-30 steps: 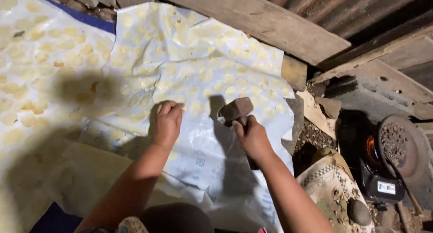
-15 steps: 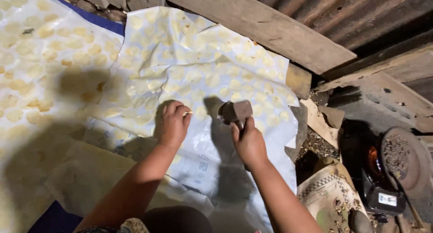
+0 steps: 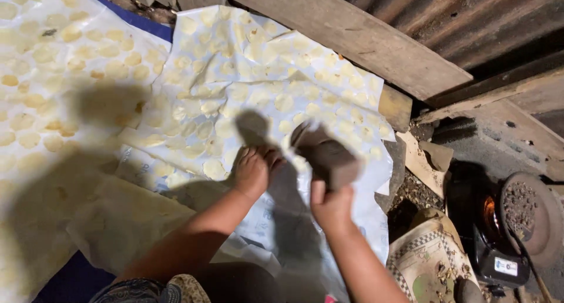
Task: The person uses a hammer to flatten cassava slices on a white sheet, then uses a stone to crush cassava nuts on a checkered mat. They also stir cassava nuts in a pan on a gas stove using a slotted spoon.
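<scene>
Right hand (image 3: 330, 204): closed tight around the handle of a dark wooden mallet (image 3: 328, 157), head lifted up and blurry, a little above the sheet. Held from below, so the heavy block sits on top, ready to come down flat. Left hand (image 3: 254, 172): open, nothing gripped, fingers spread and pressed flat on the white plastic sheet (image 3: 258, 68), just beside the mallet head. Pressed down like that most likely to keep the sheet from sliding or lifting. Under the sheet: lots of small, round, pale yellow flat pieces (image 3: 212, 169), set in rows, close but mostly not touching, probably so none stick together. One round piece just to the left of the left hand. Sheet laid on top perhaps to keep the pieces clean and stop the mallet sticking; cannot tell for sure. Further left: another white sheet (image 3: 53, 62) with more yellow rounds, lying flat next to the first. Blue cloth (image 3: 132, 16) peeking out between and below. Behind the sheets: a long wooden plank (image 3: 352, 39) and rusty wavy metal wall (image 3: 470, 15). To the right, well apart from the hands: a small black stove with an orange glow (image 3: 490, 221), and a round dark pan with bits in it (image 3: 523, 206).
</scene>
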